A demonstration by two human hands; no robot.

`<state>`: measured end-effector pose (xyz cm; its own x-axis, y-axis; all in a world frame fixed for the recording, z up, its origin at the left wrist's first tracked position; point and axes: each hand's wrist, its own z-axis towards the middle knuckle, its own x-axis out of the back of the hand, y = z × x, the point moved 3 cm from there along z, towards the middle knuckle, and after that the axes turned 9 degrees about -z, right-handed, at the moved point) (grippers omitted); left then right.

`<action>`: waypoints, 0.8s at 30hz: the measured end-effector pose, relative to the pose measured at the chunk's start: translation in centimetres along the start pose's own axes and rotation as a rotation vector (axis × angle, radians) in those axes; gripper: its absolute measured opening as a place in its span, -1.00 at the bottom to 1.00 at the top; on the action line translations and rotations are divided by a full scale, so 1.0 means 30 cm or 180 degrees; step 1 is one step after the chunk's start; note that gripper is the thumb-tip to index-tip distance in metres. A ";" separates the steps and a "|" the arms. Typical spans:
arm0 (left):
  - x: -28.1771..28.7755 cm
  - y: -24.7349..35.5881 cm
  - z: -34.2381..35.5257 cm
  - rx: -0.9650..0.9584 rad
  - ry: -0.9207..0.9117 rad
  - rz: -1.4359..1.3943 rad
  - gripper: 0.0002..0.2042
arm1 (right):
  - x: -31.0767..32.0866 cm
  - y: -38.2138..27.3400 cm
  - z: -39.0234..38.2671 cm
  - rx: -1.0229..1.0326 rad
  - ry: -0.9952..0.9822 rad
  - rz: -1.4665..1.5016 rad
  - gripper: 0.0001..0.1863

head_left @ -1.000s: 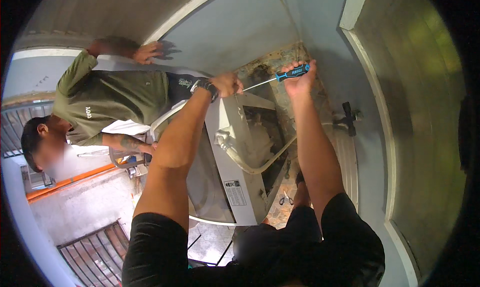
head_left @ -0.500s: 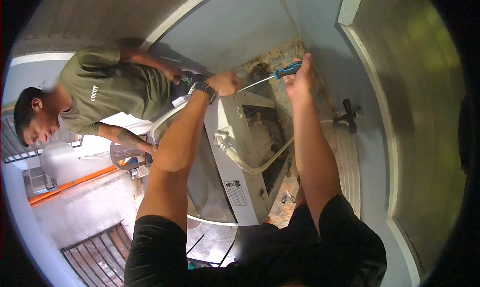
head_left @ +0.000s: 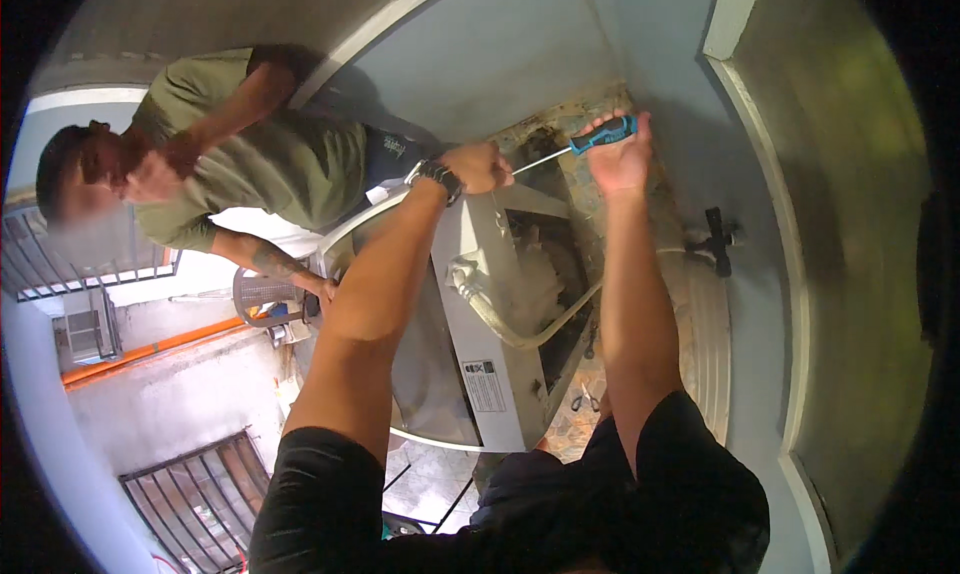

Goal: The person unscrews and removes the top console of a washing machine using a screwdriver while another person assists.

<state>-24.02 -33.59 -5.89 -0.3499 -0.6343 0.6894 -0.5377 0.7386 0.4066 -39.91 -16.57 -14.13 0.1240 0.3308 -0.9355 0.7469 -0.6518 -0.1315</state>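
Observation:
My right hand is curled round the blue-and-black handle of a screwdriver. Its metal shaft slants down to the left, toward my left hand. That hand, with a dark watch at the wrist, is closed at the upper corner of a white washing machine. Whatever its fingers pinch there, and the screwdriver's tip, are hidden. The machine's back has an opening with dusty inner parts showing. A pale drain hose curves out from the back panel.
A person in a green shirt stands at the left, one hand by the machine's edge. A black tap juts from the right wall. Pliers lie on the tiled floor; a grey woven chair is at the left.
The view has shifted, so the machine and my hands appear farther right. Both hands keep their places at the screwdriver. The other person has lifted one hand to their face.

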 end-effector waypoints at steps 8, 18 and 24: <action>0.000 -0.028 0.010 0.0226 0.0084 0.0079 -0.67 | -0.035 0.036 0.045 0.0307 0.0958 -0.0306 -0.49; 0.026 0.026 -0.012 0.0283 -0.0186 0.0063 -0.61 | 0.035 0.023 0.030 0.0390 0.0353 0.0172 -0.52; 0.017 -0.017 0.039 0.0022 -0.0225 0.0426 -0.60 | 0.096 -0.014 0.060 0.0092 -0.0968 0.0367 -0.50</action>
<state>-24.81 -34.56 -6.46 -0.4720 -0.5449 0.6931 -0.4879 0.8162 0.3095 -41.04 -16.58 -17.37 0.0026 0.0375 -0.9993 0.7198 -0.6938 -0.0242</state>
